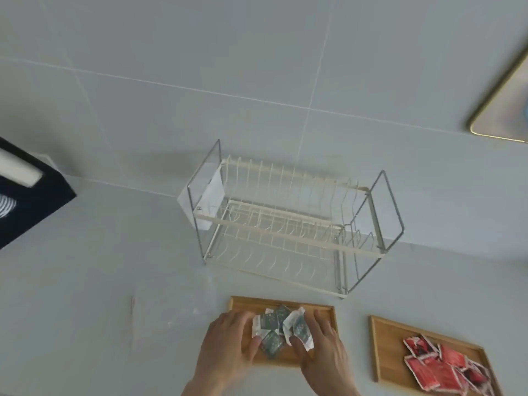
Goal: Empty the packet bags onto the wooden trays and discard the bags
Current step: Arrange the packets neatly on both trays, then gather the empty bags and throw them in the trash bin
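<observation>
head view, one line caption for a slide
Both hands gather green packets on the left tray; red packets fill the right one.

Wooden trays (323,311) (matt), metal wire rack (288,224).

grey-green dotted packets (274,328); red packets (445,364); tan trays (383,352).

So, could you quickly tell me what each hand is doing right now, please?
Left hand: open, fingers spread against the grey packets on the wooden tray.
Right hand: open, fingertips pressing the same pile from the other side.
</observation>
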{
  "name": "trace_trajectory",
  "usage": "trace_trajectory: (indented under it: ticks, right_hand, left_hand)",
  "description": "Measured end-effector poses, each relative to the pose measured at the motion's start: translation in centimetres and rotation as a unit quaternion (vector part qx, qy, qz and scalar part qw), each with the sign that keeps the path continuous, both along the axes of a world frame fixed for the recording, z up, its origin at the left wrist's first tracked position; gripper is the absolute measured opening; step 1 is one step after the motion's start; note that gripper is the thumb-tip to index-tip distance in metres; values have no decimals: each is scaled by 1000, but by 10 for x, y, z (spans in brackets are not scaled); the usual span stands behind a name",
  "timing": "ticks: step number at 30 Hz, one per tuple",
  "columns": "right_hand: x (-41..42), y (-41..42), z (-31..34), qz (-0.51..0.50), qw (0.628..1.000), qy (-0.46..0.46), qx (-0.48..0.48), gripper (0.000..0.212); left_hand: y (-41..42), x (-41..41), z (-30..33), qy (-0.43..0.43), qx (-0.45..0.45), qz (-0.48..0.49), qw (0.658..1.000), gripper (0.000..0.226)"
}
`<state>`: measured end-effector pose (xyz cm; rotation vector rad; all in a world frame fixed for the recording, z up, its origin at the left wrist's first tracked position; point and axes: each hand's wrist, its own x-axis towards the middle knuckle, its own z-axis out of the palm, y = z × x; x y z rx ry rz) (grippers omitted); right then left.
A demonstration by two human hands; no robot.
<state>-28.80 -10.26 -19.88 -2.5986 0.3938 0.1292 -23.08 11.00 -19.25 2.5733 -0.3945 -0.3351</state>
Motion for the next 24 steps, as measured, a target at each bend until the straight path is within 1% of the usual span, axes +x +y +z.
trace_trajectory:
  ticks: [3,6,8,11,14,16,18,21,23,24]
  right_hand:
    - [20,41,4,17,999,21,36,56]
    - [37,77,9,28,997,29,71,44]
    - [48,97,10,33,996,35,78,40]
    - [67,125,11,52,994,57,76,43]
    - [86,147,13,48,991,77,97,48]
    - [97,159,13,35,988,96,118,54]
    - [107,168,12,19,980,126,151,65]
    - [120,180,10,1,966,166,199,84]
    - [128,186,9,-18,957,193,214,88]
    - [130,189,7,-28,953,205,220,87]
  left_hand:
    - [44,6,2,35,-87,85,992,32]
    - [78,11,3,39,-162,193,967,10]
    - [97,15,2,24,-193,259,946,2]
    - [120,24,-2,1,-213,331,919,12]
    - [140,33,-11,-6,-199,385,901,33]
    - [150,39,-16,8,-176,424,888,47]
    - [158,45,-17,40,-152,460,874,60]
    - [166,52,-20,130,-152,503,841,77]
    - [170,55,-24,186,-148,516,823,80]
    - [172,55,-26,201,-138,514,823,76]
